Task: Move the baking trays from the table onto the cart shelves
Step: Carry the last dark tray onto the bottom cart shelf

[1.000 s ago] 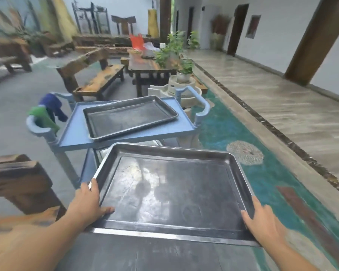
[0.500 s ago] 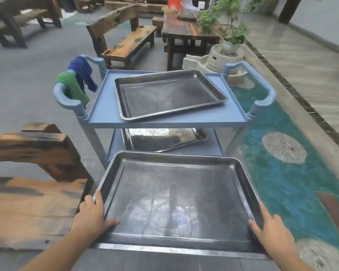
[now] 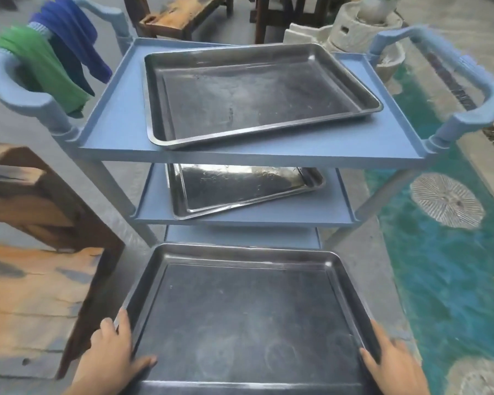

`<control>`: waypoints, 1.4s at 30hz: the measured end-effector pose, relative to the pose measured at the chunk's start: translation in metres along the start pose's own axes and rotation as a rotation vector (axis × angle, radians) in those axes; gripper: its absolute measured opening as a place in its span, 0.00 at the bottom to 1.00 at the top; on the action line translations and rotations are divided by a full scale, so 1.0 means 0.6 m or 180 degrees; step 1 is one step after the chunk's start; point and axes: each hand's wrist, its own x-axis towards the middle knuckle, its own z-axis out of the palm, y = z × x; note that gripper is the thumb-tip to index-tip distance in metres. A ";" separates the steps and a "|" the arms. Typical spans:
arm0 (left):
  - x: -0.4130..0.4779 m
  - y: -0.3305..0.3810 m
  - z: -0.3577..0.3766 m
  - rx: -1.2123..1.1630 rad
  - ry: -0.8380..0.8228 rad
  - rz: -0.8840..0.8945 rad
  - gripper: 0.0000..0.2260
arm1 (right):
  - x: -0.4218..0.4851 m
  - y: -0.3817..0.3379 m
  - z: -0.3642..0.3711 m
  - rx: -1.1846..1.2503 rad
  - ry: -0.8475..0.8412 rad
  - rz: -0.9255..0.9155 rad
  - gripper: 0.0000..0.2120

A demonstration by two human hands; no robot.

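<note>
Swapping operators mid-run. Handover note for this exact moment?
Left hand: grip on the near left rim of the held tray.
Right hand: grip on its near right rim.
Held tray is level, in front of the cart, low, near the bottom shelf.
Done: one tray on the top shelf, one on the middle shelf, both lying askew.
Left: slide the held tray in, probably onto the bottom shelf, which looks free. The table is out of view, so further trays can't be ruled out.

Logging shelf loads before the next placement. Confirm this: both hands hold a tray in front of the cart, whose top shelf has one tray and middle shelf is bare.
Wrong on the middle shelf: the head view shows a tray lying askew there. The rest stands.
</note>
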 end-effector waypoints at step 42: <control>0.852 0.271 0.439 -0.0540 0.0897 0.0180 0.50 | 0.844 -0.185 0.498 0.0257 0.1095 -0.0525 0.31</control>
